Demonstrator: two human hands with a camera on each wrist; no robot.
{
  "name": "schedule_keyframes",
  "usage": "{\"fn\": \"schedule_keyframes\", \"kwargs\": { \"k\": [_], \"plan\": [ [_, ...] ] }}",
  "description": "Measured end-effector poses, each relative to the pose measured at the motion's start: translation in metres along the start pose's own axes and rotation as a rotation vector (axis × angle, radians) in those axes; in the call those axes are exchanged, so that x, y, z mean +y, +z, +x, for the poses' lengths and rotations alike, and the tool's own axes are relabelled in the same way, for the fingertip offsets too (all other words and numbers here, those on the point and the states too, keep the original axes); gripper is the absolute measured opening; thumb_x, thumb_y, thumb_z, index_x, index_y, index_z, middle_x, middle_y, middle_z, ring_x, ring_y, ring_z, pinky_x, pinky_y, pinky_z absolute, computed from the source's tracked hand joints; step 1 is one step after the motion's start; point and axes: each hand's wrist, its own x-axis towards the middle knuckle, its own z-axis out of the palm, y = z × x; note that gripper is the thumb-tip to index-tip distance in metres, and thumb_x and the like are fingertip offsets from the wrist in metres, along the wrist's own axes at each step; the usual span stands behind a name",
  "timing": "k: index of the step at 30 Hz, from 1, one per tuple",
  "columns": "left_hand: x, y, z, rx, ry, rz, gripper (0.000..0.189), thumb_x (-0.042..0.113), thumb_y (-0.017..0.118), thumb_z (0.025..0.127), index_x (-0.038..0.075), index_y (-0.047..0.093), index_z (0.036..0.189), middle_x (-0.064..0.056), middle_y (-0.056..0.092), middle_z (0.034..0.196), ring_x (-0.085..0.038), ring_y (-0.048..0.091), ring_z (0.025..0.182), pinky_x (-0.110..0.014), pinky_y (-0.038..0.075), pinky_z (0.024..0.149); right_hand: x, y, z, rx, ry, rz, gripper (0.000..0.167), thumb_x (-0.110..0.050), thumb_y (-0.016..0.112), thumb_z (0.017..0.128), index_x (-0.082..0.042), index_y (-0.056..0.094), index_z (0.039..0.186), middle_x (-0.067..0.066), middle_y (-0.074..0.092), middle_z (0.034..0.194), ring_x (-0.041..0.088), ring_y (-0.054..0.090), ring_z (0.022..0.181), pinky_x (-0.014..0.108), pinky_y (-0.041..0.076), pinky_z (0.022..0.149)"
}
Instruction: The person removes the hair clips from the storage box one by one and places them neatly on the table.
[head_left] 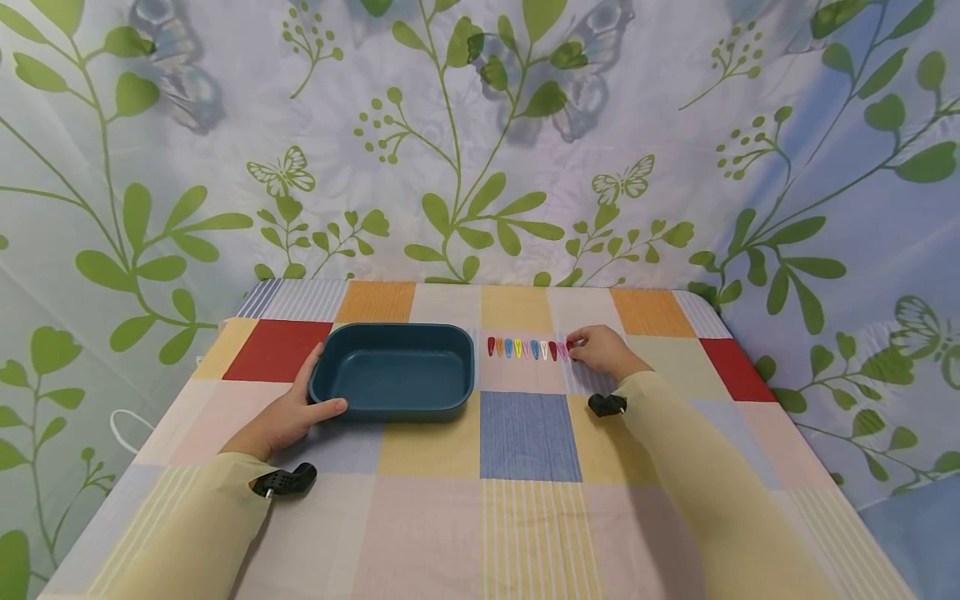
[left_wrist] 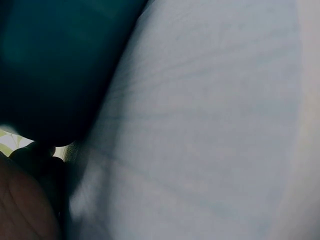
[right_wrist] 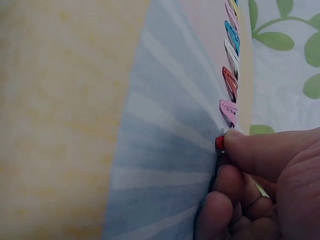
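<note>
A dark teal rectangular tub [head_left: 392, 414] sits left of centre on the table. My left hand [head_left: 288, 417] rests against its near left corner, thumb along the front wall and fingers straight along the left side. To the tub's right, several coloured snap hair clips [head_left: 517, 348] lie in a row. At the row's right end my right hand [head_left: 600, 352] pinches a red hair clip [right_wrist: 219, 142] between thumb and finger, with most of it hidden. A pink hair clip [right_wrist: 228, 111] lies just beside it, then another red clip [right_wrist: 230, 82] and a white clip [right_wrist: 231, 54].
A patchwork cloth [head_left: 427, 525] covers the table. Behind it hangs a curtain [head_left: 480, 150] printed with leaves and butterflies. A white cable [head_left: 123, 425] loops beside the table's left edge.
</note>
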Motion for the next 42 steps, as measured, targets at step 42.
{"fn": "schedule_keyframes", "kwargs": {
  "k": [42],
  "plan": [
    [0.0012, -0.0005, 0.0001, -0.004, -0.019, 0.0, 0.12, 0.055, 0.073, 0.092, 0.046, -0.024, 0.162, -0.025, -0.003, 0.174, -0.056, 0.012, 0.154, -0.072, 0.042, 0.113, 0.0032, -0.0032, -0.0032, -0.025, -0.012, -0.01, 0.037, -0.017, 0.062, 0.102, -0.004, 0.069, 0.136, 0.016, 0.073, 0.119, 0.024, 0.06, 0.095, 0.037, 0.049, 0.085]
  ]
}}
